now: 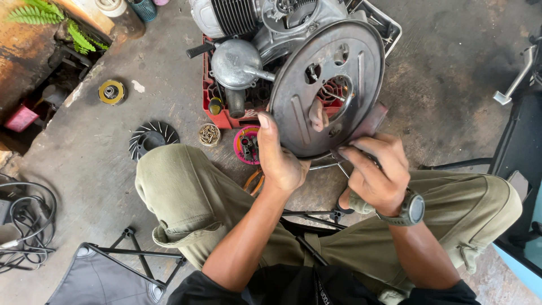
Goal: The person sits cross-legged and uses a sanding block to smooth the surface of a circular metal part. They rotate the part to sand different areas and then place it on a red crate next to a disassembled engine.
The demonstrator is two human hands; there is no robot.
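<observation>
Engine: a grey finned metal engine (pixel 248 22) rests on a red plastic crate (pixel 217 113) on the concrete floor (pixel 446 73), just ahead of the seated person's knees.
Plate: a round grey pressed-steel backing plate with cut-out holes (pixel 333 85) stands tilted against the engine's near side, its lower rim at the hands; it looks held in place rather than fixed, so I judge the fitting only partly done.
Loose parts: a black finned fan wheel (pixel 151 137), a small round tin of screws (pixel 209 134) and a pink round tray of small parts (pixel 247 145) lie on the floor to the left, apart from the engine, which suggests assembly work remains.
Left hand: the left hand (pixel 280 160) grips the plate's lower left rim, thumb up along the face, fingers curled behind.
Right hand: the right hand (pixel 377 172) has its fingers bunched, pinching the plate's lower right rim; whether it holds a small part there I cannot tell.
</observation>
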